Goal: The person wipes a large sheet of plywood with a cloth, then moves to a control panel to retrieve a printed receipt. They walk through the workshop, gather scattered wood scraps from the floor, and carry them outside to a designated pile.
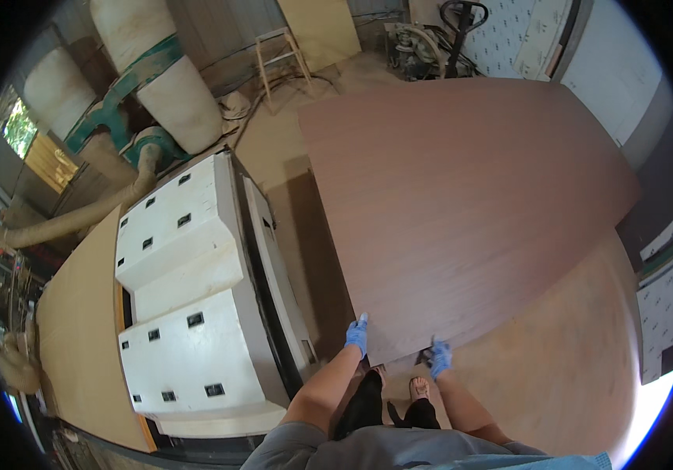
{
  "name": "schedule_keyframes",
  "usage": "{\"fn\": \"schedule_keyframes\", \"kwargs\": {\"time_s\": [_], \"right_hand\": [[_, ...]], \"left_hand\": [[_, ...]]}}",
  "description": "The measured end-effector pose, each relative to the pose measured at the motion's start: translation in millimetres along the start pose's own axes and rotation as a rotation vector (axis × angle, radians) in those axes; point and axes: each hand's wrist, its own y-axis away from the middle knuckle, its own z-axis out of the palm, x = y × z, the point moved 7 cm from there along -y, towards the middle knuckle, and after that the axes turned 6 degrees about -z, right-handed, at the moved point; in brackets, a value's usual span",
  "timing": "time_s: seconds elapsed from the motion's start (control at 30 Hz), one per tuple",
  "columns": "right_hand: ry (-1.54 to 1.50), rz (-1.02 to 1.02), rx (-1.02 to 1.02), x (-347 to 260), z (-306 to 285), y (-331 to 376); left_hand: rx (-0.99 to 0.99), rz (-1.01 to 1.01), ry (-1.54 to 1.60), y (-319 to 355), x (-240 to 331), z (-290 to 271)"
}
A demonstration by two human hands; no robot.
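One large brown board spreads ahead of the person and to the right, near corner by the feet. Left hand, blue glove, is at its left edge near that corner, thumb over the top face, fingers clamped on the edge. Right hand, same glove, is at the near edge; can't tell if its fingers are clamped or just touching. Board face: plain, no label seen. Printed sheets behind the far edge carry small repeated dark marks; another printed sheet stands at right, also marked, print too small to read. White housing, left, has black fittings, no readable writing.
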Motion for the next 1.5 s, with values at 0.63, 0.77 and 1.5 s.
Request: {"fn": "schedule_keyframes", "kwargs": {"time_s": [0.63, 0.77, 1.5], "right_hand": [[-0.589, 0.293, -0.371, -22.1, -208.4, 109.9], [-0.537, 0.248, -0.385, -16.2, -214.1, 128.8], [0.186, 0.925, -0.201, 245.5, -57.4, 528.9]], "left_hand": [[-0.039, -0.075, 0.349, 255.1, -190.6, 55.2], [-0.131, 0.002, 0.444, 262.8, -198.0, 36.5], [0.242, 0.153, 0.431, 376.3, -297.5, -432.1]]}}
